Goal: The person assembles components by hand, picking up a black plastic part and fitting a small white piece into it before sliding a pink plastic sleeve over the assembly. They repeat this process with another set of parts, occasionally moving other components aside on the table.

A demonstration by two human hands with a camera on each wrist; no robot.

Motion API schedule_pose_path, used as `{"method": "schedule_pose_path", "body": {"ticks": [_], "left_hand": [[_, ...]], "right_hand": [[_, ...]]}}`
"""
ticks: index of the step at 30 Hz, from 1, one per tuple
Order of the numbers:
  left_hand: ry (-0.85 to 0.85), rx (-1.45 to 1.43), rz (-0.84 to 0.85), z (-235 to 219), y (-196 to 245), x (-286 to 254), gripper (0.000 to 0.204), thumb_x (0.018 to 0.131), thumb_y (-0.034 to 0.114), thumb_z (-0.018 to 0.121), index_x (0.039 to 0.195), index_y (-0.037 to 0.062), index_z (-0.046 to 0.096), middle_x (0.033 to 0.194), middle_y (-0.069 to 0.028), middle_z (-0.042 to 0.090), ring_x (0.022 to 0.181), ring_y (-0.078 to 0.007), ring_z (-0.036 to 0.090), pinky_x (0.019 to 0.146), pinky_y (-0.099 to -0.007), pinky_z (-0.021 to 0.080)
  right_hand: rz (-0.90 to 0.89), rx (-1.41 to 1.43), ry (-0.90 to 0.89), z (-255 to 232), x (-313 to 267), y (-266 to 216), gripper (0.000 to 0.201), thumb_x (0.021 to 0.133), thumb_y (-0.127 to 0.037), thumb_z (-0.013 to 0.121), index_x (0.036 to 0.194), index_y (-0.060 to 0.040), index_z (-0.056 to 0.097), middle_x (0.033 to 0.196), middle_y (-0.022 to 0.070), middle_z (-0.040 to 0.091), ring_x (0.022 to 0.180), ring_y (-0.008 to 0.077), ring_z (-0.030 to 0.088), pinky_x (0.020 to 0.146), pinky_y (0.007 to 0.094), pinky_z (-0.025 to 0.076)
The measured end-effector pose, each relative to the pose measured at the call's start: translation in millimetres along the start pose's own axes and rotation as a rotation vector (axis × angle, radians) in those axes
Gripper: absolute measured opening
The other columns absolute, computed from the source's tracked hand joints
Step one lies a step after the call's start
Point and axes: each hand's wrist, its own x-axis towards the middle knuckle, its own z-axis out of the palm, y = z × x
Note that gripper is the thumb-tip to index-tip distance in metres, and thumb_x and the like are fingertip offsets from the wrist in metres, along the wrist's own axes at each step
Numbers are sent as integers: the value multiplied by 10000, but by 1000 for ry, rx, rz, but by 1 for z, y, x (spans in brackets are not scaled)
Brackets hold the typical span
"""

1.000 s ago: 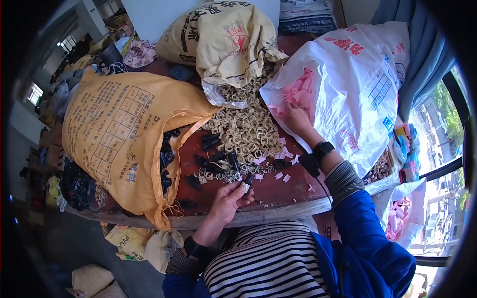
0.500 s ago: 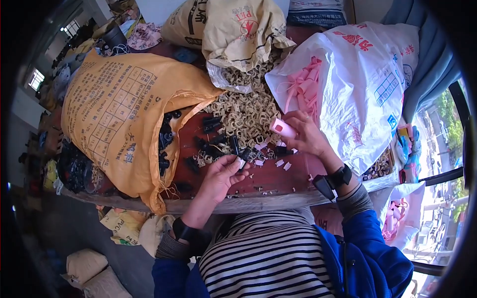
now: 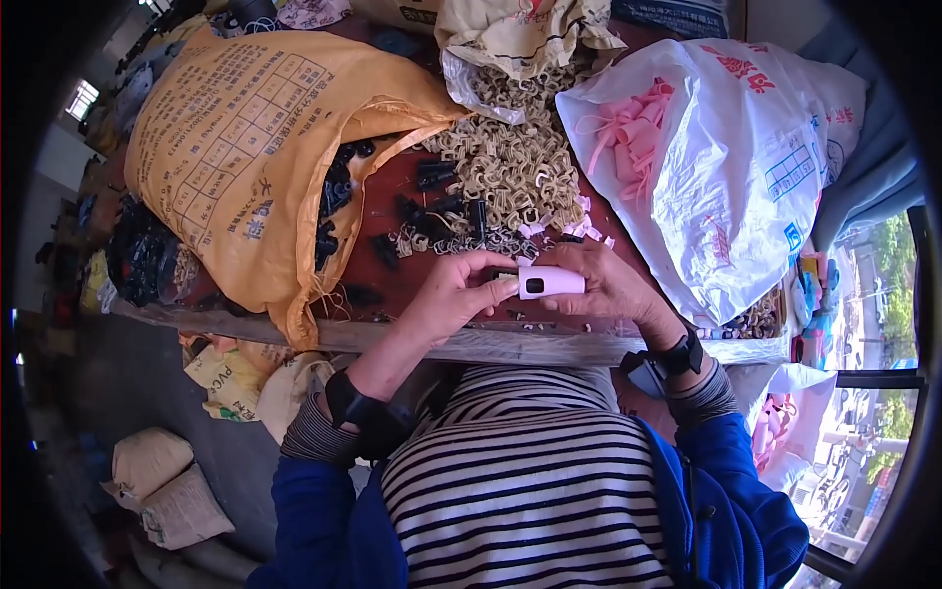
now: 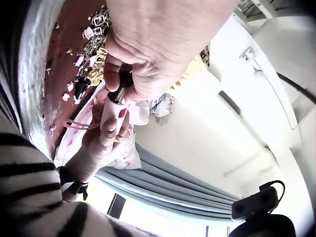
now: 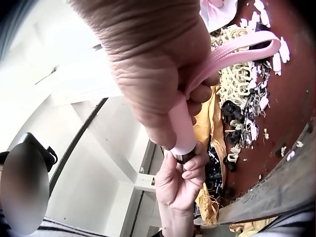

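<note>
My left hand (image 3: 446,299) pinches a small black plastic piece (image 4: 118,95) with a shiny metal edge. In my right hand (image 3: 610,283) is a pale pink tube (image 3: 564,283) with a rectangular window in its side. A pink strap (image 5: 247,43) loops out from the tube, seen in the right wrist view. Both hands meet over the table's front edge, and the tube's open end sits right at the black piece, which partly disappears into it in the left wrist view. My left fingers cover much of the black piece.
An orange sack (image 3: 255,128) with black parts at its mouth lies left. A white sack (image 3: 731,196) holding pink pieces (image 3: 638,137) lies right. Between them spreads a pile of beige plastic clips (image 3: 520,172), with black parts (image 3: 432,216) nearer the wooden table edge (image 3: 471,346).
My right hand came out of the white sack with a pink tube and moved toward me to meet the left hand. The left hand kept hold of the black piece.
</note>
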Motion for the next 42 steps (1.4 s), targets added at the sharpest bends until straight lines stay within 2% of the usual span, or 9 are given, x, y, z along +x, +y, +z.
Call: {"method": "schedule_pose_path", "body": {"ticks": [5,10,18,22,25,28,33,36,42], "left_hand": [[27,-33,-6,-2,-5,1,266,755,139,603,974,-2,549,691,-6,546,535,-42,477,485,-157,403],[18,-158,-132,-5,-1,6,289,756,134,600,999,-10,539,724,-24,559,563,-51,497,518,-162,424],[18,-96,-113,-6,14,12,337,775,133,577,1054,-36,494,766,-46,567,601,-60,518,552,-173,448],[66,-92,-50,1,13,21,385,786,133,561,1112,-31,442,814,-57,563,616,-65,522,561,-177,452],[8,-70,-15,-3,13,21,386,792,121,546,1142,15,420,863,-63,555,633,-75,529,557,-184,451],[-32,-191,-20,-2,19,24,308,789,115,545,1079,45,466,834,-52,554,644,-77,531,550,-188,449],[-15,-240,-67,-2,17,26,250,779,113,557,1014,57,492,804,-33,547,648,-78,529,524,-191,440],[5,-285,-93,-3,9,27,247,773,106,563,1007,60,496,802,-28,544,654,-81,529,509,-193,434],[-31,-374,-54,-2,3,27,286,763,94,572,1037,72,492,830,-27,543,710,-98,550,575,-213,470]], "right_hand": [[182,141,37,11,-4,-2,432,710,-300,627,977,20,511,789,101,554,719,181,546,636,272,425],[80,-42,66,13,-1,-2,430,712,-285,629,984,24,504,781,76,550,717,144,529,625,255,416],[263,187,146,24,5,-8,430,716,-261,624,1005,29,491,801,54,547,730,128,508,640,240,401],[233,191,293,30,9,-4,483,710,-275,623,1058,27,477,911,93,524,834,159,498,733,259,389],[-77,-1,192,19,19,4,655,670,-366,630,1146,28,414,1052,149,464,992,217,448,846,303,340],[-70,136,115,12,29,-10,819,620,-473,613,1206,30,342,1142,174,406,1098,264,377,905,344,292],[-89,17,48,15,38,-19,876,600,-523,588,1215,37,315,1141,190,412,1108,277,377,909,355,293],[-119,-129,99,22,39,-17,750,613,-358,623,1193,31,349,1110,200,435,1035,308,430,893,364,317],[-132,-241,244,26,37,-10,681,644,-383,570,1137,53,396,963,192,506,879,280,515,792,337,386]]}}
